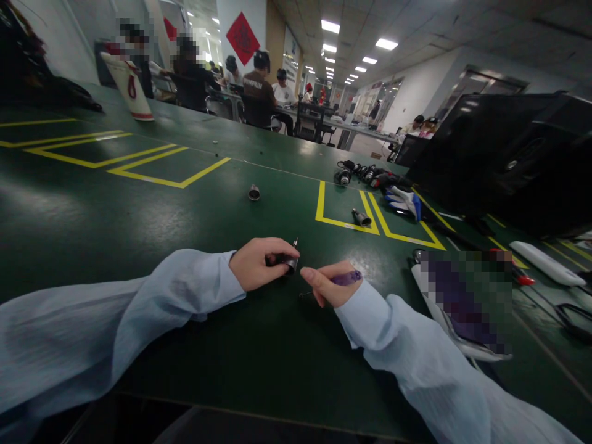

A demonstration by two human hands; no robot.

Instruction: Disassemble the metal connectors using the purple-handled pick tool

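My left hand point(259, 264) is closed around a small metal hole saw point(291, 265), a cup-shaped piece whose thin shank points up past my fingertips. Just to its right, my right hand point(328, 283) grips a screwdriver point(346, 279) with a see-through purple handle. The screwdriver's thin dark shaft comes out below my fingers and points left; its tip is too small to make out. The two hands are close together, low over the green table point(259, 357). Beyond them lie a second hole saw point(254, 192) and a third hole saw point(361, 217), the latter on yellow tape.
A blue and white glove point(403, 202) and a dark cable bundle point(365, 174) lie at the back right. Nearer, a phone-like device point(462, 302) in a white case rests beside my right sleeve. A black monitor point(509, 160) stands at right, a paper cup point(129, 86) at far left. People sit beyond.
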